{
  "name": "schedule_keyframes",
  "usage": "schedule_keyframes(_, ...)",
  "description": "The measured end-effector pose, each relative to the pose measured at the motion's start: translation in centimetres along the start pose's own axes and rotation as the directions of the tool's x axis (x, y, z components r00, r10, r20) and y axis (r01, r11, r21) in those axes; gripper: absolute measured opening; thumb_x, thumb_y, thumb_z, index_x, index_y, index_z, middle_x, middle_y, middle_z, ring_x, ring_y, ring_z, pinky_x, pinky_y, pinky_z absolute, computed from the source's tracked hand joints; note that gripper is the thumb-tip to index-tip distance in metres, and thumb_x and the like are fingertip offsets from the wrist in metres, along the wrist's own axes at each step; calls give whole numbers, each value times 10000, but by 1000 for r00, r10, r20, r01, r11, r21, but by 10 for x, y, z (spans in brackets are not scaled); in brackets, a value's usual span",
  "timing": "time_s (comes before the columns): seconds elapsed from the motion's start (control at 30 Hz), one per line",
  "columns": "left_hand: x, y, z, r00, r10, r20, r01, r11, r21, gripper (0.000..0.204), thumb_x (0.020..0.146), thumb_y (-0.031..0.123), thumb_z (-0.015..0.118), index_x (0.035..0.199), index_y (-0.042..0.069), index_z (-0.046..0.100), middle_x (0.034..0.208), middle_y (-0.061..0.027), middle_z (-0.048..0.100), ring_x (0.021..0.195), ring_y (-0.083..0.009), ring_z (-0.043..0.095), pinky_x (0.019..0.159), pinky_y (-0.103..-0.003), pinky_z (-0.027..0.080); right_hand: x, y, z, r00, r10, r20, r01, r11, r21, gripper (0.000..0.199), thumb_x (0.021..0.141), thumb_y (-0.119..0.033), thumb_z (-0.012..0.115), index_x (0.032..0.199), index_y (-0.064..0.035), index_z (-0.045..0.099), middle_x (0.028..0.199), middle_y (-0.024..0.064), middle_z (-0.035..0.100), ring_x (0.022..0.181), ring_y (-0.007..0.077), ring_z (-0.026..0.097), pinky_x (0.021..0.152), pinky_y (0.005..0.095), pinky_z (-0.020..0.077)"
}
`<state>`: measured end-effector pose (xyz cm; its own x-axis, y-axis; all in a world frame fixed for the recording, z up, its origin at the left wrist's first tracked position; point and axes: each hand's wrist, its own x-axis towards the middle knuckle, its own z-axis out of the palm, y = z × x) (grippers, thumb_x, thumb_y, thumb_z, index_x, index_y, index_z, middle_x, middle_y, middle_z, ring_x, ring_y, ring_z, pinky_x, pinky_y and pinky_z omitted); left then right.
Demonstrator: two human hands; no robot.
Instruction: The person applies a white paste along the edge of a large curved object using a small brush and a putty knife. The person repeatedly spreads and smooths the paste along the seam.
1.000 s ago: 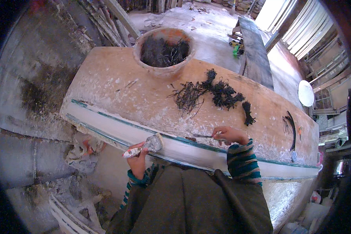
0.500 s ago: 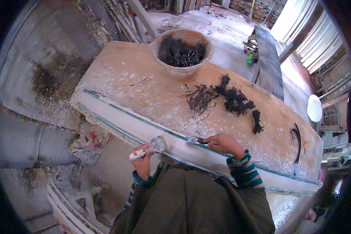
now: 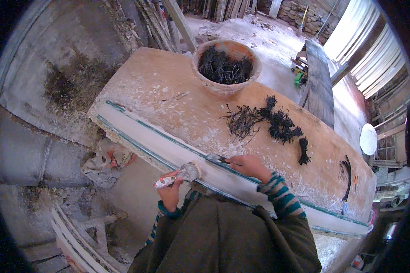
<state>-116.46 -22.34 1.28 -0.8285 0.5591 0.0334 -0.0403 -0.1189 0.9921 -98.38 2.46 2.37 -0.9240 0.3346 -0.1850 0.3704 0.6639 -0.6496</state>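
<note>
A long white strip (image 3: 143,133) with green edges runs along the near side of the wooden table. My left hand (image 3: 169,196) is closed round the spattered handle of a wide paintbrush (image 3: 189,172), whose bristles are over the strip near its front edge. Farther back, my right hand (image 3: 249,166) grips the dark handle of a small flat-bladed scraper (image 3: 214,158). Its blade lies at the strip's far green edge, pointing left. I cannot make out the blade's exact shape.
A clay-coloured bowl (image 3: 196,75) full of black tied strands stands at the table's back. Black bundles (image 3: 281,125) lie on the tabletop (image 3: 155,77), with a curved black strip (image 3: 347,177) and orange-handled tool (image 3: 356,180) at right. A dark bench (image 3: 320,84) stands beyond.
My right hand has slid left along the strip's far edge with the scraper. The brush in my left hand stays near the front edge. The whole view has shifted slightly.
</note>
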Motion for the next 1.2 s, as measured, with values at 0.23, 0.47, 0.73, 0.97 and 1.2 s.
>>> schedule_keyframes(0.23, 2, -6, 11, 991, -86, 102, 84, 996, 29, 246, 776, 52, 694, 973, -30, 573, 913, -105, 625, 782, -139, 592, 681, -260, 504, 49, -36, -1, 998, -26, -61, 28, 999, 35, 299, 845, -296, 536, 1082, -134, 620, 935, 141, 643, 820, 334, 612, 715, 420, 486)
schedule_keyframes(0.47, -2, -33, 107, 875, -66, 479, -28, 982, 185, 212, 801, 169, 676, 916, 5, 607, 845, -98, 648, 743, -137, 602, 654, -283, 485, -42, -15, -39, 917, 393, -66, -302, 792, 530, 239, 870, -217, 579, 1069, -85, 568, 814, 77, 643, 669, 153, 598, 570, 298, 485)
schedule_keyframes(0.73, 69, -17, 49, 966, -135, 221, 30, 905, 424, 141, 834, 154, 616, 893, 26, 608, 854, -84, 623, 789, -171, 578, 720, -306, 465, -106, 18, -35, 847, 502, 175, -502, 646, 575, 205, 869, -249, 588, 905, -62, 513, 687, 47, 598, 582, 121, 565, 436, 256, 431)
schedule_keyframes(0.97, 122, 13, -49, 920, 195, -340, -138, 973, 184, 114, 829, 39, 604, 929, -11, 585, 865, -96, 621, 751, -179, 593, 705, -306, 491, -78, 5, -38, 910, 398, 116, -397, 759, 516, 195, 862, -252, 594, 922, -79, 528, 683, 58, 608, 552, 127, 569, 425, 269, 435)
schedule_keyframes(1.2, 17, 16, 89, 875, -294, 384, 174, 932, 318, 194, 812, 199, 659, 903, 29, 637, 785, -47, 637, 731, -132, 593, 654, -283, 477, -80, 4, -47, 873, 479, -95, -321, 710, 627, 178, 868, -253, 574, 940, -99, 519, 662, 51, 587, 487, 103, 520, 401, 238, 390)
